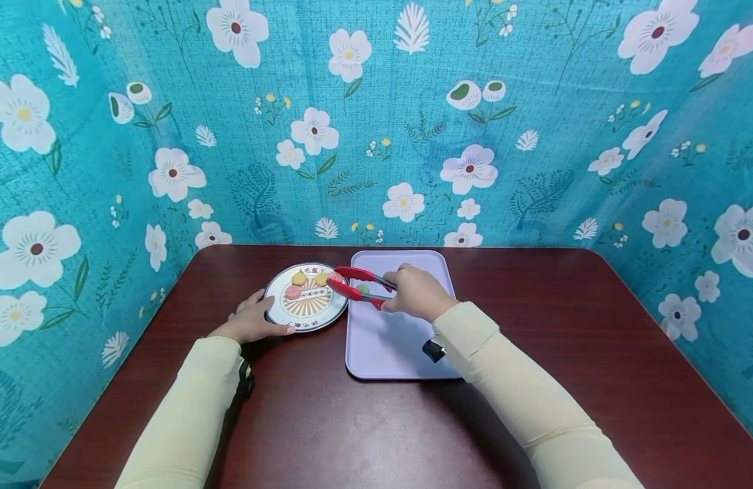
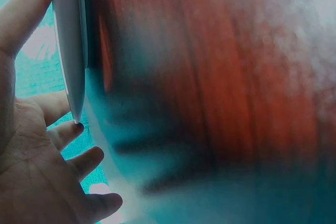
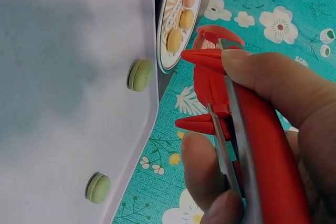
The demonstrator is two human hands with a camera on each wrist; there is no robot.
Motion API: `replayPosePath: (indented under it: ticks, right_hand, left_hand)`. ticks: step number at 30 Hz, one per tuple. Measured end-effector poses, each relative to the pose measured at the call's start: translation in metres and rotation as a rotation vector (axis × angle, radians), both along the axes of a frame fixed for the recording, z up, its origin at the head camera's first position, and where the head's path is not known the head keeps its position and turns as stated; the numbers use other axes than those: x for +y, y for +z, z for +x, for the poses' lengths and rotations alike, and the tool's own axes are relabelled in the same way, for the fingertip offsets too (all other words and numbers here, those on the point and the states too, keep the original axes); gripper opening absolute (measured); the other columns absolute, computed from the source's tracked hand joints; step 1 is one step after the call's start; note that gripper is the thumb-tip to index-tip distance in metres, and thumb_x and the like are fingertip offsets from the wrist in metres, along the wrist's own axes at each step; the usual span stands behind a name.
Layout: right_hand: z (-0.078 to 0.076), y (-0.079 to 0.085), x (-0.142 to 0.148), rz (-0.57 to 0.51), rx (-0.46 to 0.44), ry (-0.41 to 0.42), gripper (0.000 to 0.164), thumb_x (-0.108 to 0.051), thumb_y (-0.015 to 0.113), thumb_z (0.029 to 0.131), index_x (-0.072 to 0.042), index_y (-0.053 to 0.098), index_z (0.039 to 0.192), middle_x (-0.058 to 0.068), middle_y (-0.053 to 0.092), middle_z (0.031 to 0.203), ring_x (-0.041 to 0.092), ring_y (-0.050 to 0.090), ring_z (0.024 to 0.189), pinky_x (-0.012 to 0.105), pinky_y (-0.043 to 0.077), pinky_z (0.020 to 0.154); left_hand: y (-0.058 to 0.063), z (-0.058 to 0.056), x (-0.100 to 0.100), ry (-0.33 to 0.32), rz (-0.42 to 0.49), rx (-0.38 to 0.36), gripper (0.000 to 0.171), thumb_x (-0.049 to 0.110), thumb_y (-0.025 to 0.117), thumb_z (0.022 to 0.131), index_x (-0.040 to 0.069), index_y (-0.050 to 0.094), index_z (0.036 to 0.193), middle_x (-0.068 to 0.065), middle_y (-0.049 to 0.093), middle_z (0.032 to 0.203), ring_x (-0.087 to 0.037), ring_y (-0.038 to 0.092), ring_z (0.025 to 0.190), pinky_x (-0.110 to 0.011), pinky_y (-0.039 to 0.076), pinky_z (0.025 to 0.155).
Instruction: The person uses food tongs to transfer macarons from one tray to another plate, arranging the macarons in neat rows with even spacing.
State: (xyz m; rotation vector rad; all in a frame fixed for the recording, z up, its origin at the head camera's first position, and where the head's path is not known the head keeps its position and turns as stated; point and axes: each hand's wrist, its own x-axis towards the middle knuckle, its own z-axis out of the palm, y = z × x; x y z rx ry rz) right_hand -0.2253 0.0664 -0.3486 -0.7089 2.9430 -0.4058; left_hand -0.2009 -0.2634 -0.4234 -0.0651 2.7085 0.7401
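My left hand [image 1: 251, 319] grips the near-left rim of a round patterned plate [image 1: 278, 309], thumb on one face and fingers at the edge and beneath. On the plate lie a pink macaron [image 1: 293, 292] and two yellow macarons [image 1: 299, 278]. My right hand [image 1: 418, 292] holds red and metal tongs [image 1: 359, 274], whose tips reach over the plate's right edge. Between the tips is another pink macaron [image 1: 335, 277], partly covered. Two green macarons [image 3: 140, 75] sit apart on the lilac tray [image 1: 389, 353]; in the head view one is largely hidden.
The tray lies just right of the plate on a dark reddish-brown table [image 1: 327, 421]. Behind and at both sides hangs a teal floral cloth [image 1: 376, 170]. Bare tabletop shows in front of the tray and to its right.
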Motion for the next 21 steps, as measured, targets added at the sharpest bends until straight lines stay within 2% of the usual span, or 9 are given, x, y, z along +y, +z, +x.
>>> replayPosePath:
  ticks: [7,21]
  right_hand:
    - [-0.002,-0.001,-0.005,-0.004,-0.008,0.015,0.054,-0.03,0.084,0.074,-0.008,0.067,0.121,0.007,0.062,0.092,0.018,0.054,0.075,0.03,0.048,0.065]
    - [-0.002,0.0,-0.011,-0.005,-0.011,0.014,0.057,-0.029,0.084,0.074,-0.006,0.066,0.123,0.009,0.065,0.096,0.018,0.055,0.077,0.032,0.049,0.07]
  left_hand:
    - [0.0,0.0,0.0,0.006,0.003,-0.006,0.11,0.056,0.073,0.076,-0.003,0.019,0.151,-0.027,0.005,0.156,-0.05,0.008,0.138,-0.071,0.01,0.108]
    - [0.001,0.0,-0.001,0.006,-0.004,-0.01,0.111,0.057,0.074,0.075,-0.003,0.019,0.151,-0.026,0.006,0.156,-0.049,0.009,0.138,-0.071,0.01,0.108]
